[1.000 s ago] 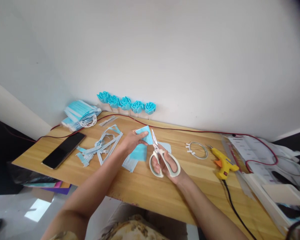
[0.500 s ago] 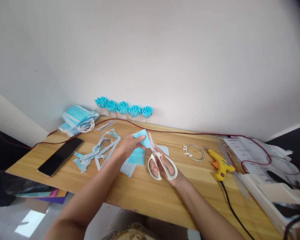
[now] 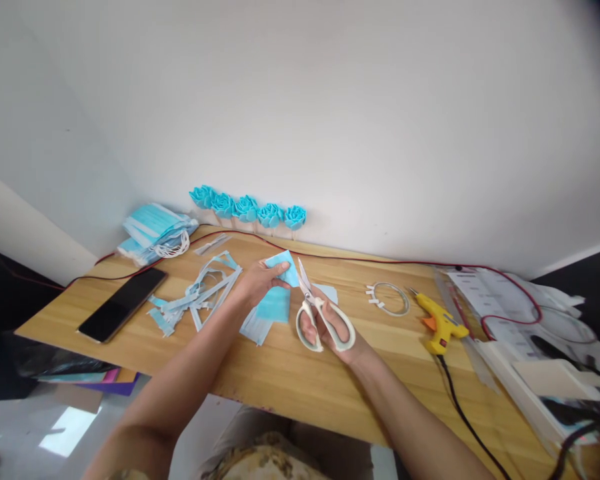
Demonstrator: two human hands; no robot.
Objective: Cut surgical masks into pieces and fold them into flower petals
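My left hand (image 3: 258, 283) pinches a light blue piece of mask fabric (image 3: 285, 271) and holds it up over the wooden table (image 3: 290, 373). My right hand (image 3: 330, 327) has its fingers through the white handles of a pair of scissors (image 3: 314, 312), whose blades point up at the right edge of that fabric. More blue fabric pieces (image 3: 267, 313) lie on the table beneath my hands.
Cut mask strips (image 3: 195, 297) and a black phone (image 3: 123, 304) lie to the left, with a stack of blue masks (image 3: 155, 230) behind. Several blue fabric roses (image 3: 247, 207) lean on the wall. An elastic loop (image 3: 387, 298), yellow glue gun (image 3: 437, 321) and papers (image 3: 520, 313) lie to the right.
Both hands stay together with the fabric and scissors; the blades have edged along the fabric's right edge. The view has shifted slightly.
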